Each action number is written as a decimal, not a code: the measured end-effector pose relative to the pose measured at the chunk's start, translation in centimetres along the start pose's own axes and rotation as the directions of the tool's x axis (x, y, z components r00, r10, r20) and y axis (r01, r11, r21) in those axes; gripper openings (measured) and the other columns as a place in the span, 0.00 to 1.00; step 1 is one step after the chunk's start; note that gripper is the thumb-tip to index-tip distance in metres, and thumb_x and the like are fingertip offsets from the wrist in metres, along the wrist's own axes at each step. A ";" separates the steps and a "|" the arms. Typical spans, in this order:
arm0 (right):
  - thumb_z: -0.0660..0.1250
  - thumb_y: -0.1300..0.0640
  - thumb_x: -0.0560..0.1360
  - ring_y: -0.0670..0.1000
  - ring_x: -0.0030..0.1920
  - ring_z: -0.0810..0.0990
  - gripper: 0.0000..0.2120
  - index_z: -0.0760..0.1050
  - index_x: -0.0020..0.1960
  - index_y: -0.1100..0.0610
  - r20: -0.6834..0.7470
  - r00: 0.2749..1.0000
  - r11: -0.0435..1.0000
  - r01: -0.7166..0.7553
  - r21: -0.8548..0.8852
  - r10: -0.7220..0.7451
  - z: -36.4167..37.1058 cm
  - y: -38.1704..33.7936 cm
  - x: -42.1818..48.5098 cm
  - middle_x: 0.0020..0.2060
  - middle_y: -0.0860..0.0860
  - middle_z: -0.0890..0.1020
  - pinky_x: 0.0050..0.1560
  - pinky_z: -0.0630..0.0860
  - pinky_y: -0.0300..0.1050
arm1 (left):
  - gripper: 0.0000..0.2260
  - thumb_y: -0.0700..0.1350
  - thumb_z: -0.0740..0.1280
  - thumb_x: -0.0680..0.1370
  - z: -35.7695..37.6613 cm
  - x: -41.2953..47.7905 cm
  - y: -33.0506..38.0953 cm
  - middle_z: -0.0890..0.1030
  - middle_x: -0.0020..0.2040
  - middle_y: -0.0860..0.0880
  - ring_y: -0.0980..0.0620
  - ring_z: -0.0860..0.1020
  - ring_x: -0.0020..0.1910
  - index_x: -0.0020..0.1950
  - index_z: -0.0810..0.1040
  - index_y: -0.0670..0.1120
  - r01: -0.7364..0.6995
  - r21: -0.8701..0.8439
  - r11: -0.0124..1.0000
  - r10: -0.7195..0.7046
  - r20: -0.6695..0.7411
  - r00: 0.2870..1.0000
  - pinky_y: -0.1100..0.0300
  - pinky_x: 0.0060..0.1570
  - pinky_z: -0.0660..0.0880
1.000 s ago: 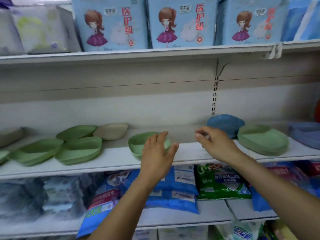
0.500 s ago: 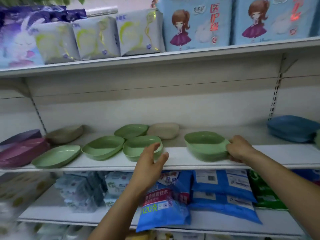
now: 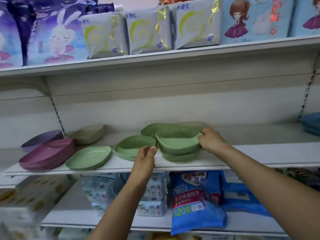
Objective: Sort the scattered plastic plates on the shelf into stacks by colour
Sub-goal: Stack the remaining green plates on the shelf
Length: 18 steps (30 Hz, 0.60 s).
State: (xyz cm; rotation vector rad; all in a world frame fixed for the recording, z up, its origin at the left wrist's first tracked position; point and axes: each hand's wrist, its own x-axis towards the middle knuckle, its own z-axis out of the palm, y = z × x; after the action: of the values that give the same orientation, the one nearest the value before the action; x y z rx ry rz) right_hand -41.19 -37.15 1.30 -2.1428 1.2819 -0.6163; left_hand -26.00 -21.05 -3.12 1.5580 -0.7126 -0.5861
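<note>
Plastic plates all along this middle shelf [image 3: 277, 151], so let's run it left to right. Far left, a purple plate [image 3: 41, 138] at the back with a pink stack [image 3: 48, 155] in front of it; that colour looks gathered. A beige plate [image 3: 88, 134] sits behind, then a lone green plate [image 3: 89, 157] at the shelf's front edge.

Next come the nested green plates [image 3: 135, 146]. Right at their near rim is the left hand [image 3: 146, 156], fingers straight and relaxed, holding nothing. Whether it touches the rim I can't tell. My read: it's poised to steady or take them.

Now the action. The right hand [image 3: 210, 140] has its fingers curled over the right rim of the top green plate [image 3: 178, 139], which sits tilted on the green stack [image 3: 180, 154], not quite nested. Gripping the right-hand edge probably leaves the bowl free to drop into the one below. So the plate lies left of the grip, over the stack.

Another green plate [image 3: 155, 129] waits behind, and blue plates [image 3: 311, 122] sit well apart, far right.
</note>
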 end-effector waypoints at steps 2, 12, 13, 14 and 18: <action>0.55 0.61 0.76 0.52 0.38 0.75 0.08 0.72 0.49 0.58 0.018 1.000 0.977 -0.015 -0.212 0.019 0.7 -0.9 -0.4 0.40 0.51 0.77 0.36 0.69 0.42 | 0.27 0.59 0.63 0.76 -0.6 0.7 0.0 0.78 0.48 0.47 0.49 0.77 0.47 0.69 0.69 0.44 0.037 -0.005 0.999 -0.037 0.058 0.998 0.47 0.61 0.73; 0.53 0.64 0.77 0.50 0.24 0.70 0.12 0.71 0.56 0.62 0.154 0.978 0.989 -0.146 0.029 0.140 2.4 -0.9 -0.6 0.28 0.55 0.77 0.24 0.66 0.38 | 0.19 0.57 0.57 0.81 0.0 3.0 1.8 0.80 0.59 0.43 0.45 0.79 0.57 0.60 0.77 0.45 0.148 0.047 0.988 -0.155 0.217 0.964 0.47 0.64 0.73; 0.53 0.64 0.77 0.50 0.23 0.69 0.11 0.72 0.54 0.62 0.149 0.980 0.988 -0.139 0.063 0.128 2.3 -0.8 -0.6 0.28 0.55 0.76 0.23 0.64 0.37 | 0.19 0.57 0.57 0.81 0.1 2.9 1.9 0.80 0.58 0.44 0.45 0.79 0.56 0.60 0.77 0.46 0.149 0.038 0.988 -0.153 0.212 0.965 0.48 0.62 0.75; 0.54 0.64 0.78 0.50 0.23 0.69 0.09 0.72 0.52 0.61 0.138 0.984 0.989 -0.121 0.084 0.108 2.0 -0.9 -0.6 0.28 0.55 0.76 0.22 0.63 0.36 | 0.19 0.57 0.57 0.82 0.2 2.8 1.9 0.80 0.58 0.44 0.46 0.80 0.55 0.62 0.76 0.45 0.147 0.009 0.989 -0.146 0.206 0.968 0.49 0.60 0.76; 0.55 0.64 0.78 0.48 0.22 0.65 0.10 0.74 0.46 0.60 0.143 0.990 0.969 -0.039 0.245 0.004 1.5 -2.5 -1.2 0.27 0.54 0.74 0.20 0.59 0.35 | 0.18 0.55 0.57 0.82 -0.3 1.6 3.2 0.80 0.57 0.43 0.45 0.83 0.50 0.62 0.75 0.44 0.164 -0.199 0.966 -0.118 0.224 0.967 0.51 0.51 0.81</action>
State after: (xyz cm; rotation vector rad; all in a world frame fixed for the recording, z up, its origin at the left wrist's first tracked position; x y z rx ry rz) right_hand -39.10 -34.79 1.75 -1.9285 1.0900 -0.5718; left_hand -25.03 -22.17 0.12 1.3630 -0.6739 -0.9170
